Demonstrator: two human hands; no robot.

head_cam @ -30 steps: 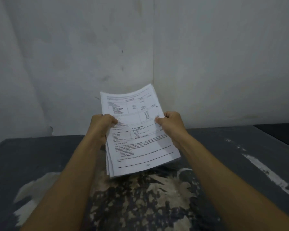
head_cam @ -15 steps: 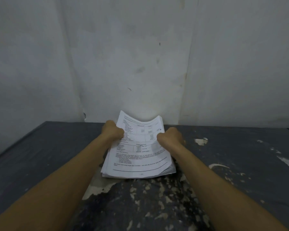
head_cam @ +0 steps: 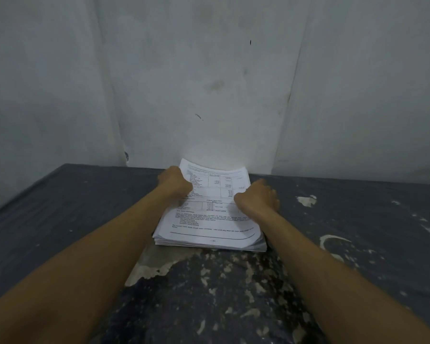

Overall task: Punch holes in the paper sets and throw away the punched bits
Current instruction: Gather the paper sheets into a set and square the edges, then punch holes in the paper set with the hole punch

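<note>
My left hand (head_cam: pixel 175 181) and right hand (head_cam: pixel 257 198) grip stack (head_cam: pixel 210 219) sides, setting it on table (head_cam: pixel 358 244). No punch visible; next: find it.

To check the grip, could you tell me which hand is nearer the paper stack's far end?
The left hand holds the paper stack near its far left corner; the right hand is midway along the right edge.

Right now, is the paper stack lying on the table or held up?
Lying: the paper stack rests flat on the table.
</note>
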